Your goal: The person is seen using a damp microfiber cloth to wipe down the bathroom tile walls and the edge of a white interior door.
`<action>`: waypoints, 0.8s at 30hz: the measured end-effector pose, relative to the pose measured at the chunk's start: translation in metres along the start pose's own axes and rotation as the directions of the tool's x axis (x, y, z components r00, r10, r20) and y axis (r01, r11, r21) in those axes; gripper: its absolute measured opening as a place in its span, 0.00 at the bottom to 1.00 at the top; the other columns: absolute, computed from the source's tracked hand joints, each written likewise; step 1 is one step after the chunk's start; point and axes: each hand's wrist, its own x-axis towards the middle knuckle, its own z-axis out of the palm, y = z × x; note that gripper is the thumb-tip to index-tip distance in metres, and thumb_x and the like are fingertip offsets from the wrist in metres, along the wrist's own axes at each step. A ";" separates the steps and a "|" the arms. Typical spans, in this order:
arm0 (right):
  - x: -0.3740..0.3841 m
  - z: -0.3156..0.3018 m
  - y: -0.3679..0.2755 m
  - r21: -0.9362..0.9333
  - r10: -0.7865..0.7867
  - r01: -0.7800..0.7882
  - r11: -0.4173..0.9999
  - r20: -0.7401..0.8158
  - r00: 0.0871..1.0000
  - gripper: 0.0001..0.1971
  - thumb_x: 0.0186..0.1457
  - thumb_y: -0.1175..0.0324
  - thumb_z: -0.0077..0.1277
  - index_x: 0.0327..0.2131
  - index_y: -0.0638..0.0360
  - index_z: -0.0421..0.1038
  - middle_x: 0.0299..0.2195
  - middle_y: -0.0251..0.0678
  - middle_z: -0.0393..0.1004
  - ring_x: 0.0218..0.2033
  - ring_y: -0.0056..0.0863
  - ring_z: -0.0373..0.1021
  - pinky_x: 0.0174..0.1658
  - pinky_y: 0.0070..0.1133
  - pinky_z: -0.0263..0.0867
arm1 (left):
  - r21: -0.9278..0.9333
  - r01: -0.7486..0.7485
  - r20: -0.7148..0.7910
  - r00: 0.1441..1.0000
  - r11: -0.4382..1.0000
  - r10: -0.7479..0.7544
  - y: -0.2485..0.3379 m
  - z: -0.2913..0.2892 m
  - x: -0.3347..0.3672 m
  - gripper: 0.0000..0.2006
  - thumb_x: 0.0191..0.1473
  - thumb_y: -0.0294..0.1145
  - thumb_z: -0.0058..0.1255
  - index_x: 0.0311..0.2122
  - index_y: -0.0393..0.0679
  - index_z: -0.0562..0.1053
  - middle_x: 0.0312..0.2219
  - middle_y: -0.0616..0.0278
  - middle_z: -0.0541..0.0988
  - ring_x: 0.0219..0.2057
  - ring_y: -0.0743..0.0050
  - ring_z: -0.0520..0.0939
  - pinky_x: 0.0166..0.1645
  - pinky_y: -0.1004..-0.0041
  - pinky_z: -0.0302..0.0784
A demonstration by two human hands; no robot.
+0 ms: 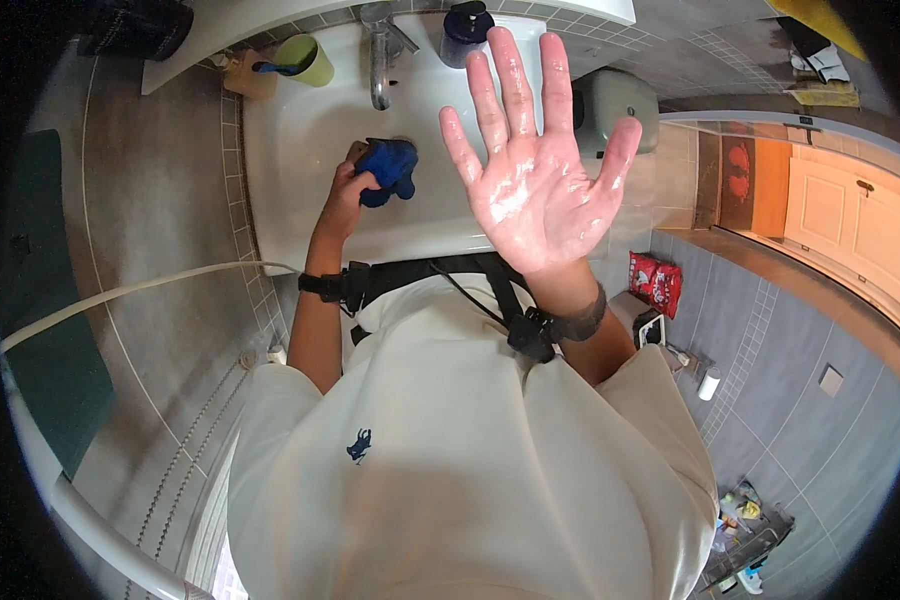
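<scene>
My left hand is closed round a bunched blue cloth, low over the white sink; some of its fingers are hidden behind the cloth. Raised close in front of me is my right hand, palm facing me and fingers spread wide. Its skin shines as if wet, and nothing is in it. Beyond the cloth a chrome tap stands at the sink's back edge, with no water visibly running.
A green cup with a blue item inside stands at the sink's back left. A dark blue container is right of the tap. Further right are a grey-green rounded box, a red bag and a doorway with a pale door.
</scene>
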 end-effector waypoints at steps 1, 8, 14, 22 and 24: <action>-0.001 -0.001 0.001 -0.016 -0.010 0.010 1.000 0.001 1.000 0.37 0.52 0.35 0.25 0.61 0.41 0.36 0.63 0.33 0.32 0.64 0.28 0.30 0.62 0.35 0.25 | 0.002 -0.003 -0.005 1.000 1.000 0.003 -0.004 -0.002 -0.001 0.17 0.39 0.27 0.40 0.39 0.36 0.68 0.27 0.67 0.72 0.33 0.77 0.72 0.44 0.80 0.64; 0.015 -0.041 -0.008 -0.738 0.190 0.378 -0.559 0.329 0.925 0.45 0.31 0.53 0.63 0.57 0.37 0.54 0.62 0.35 0.40 0.62 0.42 0.36 0.59 0.49 0.30 | -0.637 0.113 0.002 0.989 0.762 -0.145 0.041 0.002 -0.014 0.21 0.48 0.37 0.41 0.45 0.33 0.65 0.36 0.56 0.74 0.40 0.68 0.75 0.48 0.73 0.67; 0.021 -0.056 -0.006 -0.722 0.302 0.422 -0.548 0.299 0.905 0.51 0.24 0.55 0.66 0.57 0.37 0.52 0.61 0.37 0.41 0.62 0.43 0.36 0.58 0.50 0.30 | -0.657 -0.113 -0.108 0.993 0.746 0.055 0.067 0.013 -0.012 0.15 0.49 0.38 0.43 0.40 0.41 0.65 0.35 0.55 0.70 0.44 0.58 0.69 0.46 0.61 0.67; 0.023 -0.107 -0.001 -0.762 0.347 0.368 -0.532 0.200 0.916 0.50 0.27 0.53 0.66 0.57 0.45 0.51 0.58 0.40 0.48 0.60 0.43 0.43 0.59 0.48 0.33 | -0.893 -0.132 -0.061 0.983 0.431 0.174 0.076 0.019 -0.002 0.14 0.44 0.32 0.45 0.39 0.48 0.63 0.27 0.60 0.69 0.39 0.61 0.70 0.44 0.62 0.68; 0.021 -0.150 0.002 -0.960 0.374 0.121 -0.252 0.018 0.927 0.47 0.33 0.54 0.64 0.57 0.52 0.50 0.55 0.43 0.55 0.56 0.42 0.52 0.59 0.43 0.41 | -0.871 -0.165 -0.167 0.985 0.462 0.037 0.082 0.028 0.000 0.14 0.44 0.31 0.45 0.40 0.48 0.63 0.27 0.60 0.69 0.39 0.61 0.71 0.44 0.62 0.68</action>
